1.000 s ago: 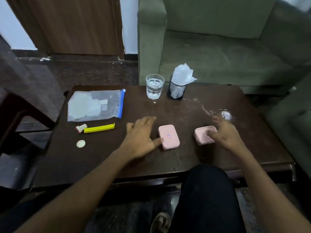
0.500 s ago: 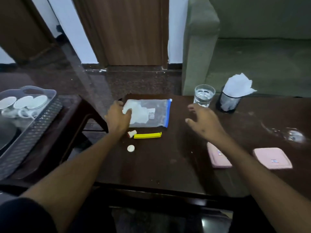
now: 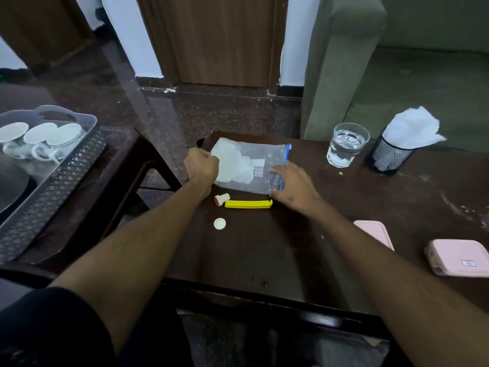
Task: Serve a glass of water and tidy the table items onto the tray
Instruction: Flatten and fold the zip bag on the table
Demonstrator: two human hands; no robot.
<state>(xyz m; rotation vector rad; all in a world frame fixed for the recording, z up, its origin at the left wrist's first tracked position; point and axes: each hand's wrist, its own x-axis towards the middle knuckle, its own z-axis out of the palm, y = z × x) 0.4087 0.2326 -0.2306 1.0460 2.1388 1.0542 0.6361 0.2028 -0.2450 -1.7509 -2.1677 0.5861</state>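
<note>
A clear zip bag with a blue seal lies at the far left of the dark wooden table. My left hand grips its left edge, and my right hand holds its right edge by the seal. A glass of water stands at the back of the table. Just below the bag lie a yellow clip, a small white-and-red cap and a round white lid. Two pink cases rest at the right. A grey tray with white cups sits on a side table to the left.
A black mesh holder with white tissue stands right of the glass. A green sofa is behind the table. A gap of floor separates the table from the side table with the tray. Wet smears mark the table's right side.
Both hands left the pink cases and moved left to the zip bag. The left hand closed on its left edge, then the right hand came onto its right edge. My view swung left.
</note>
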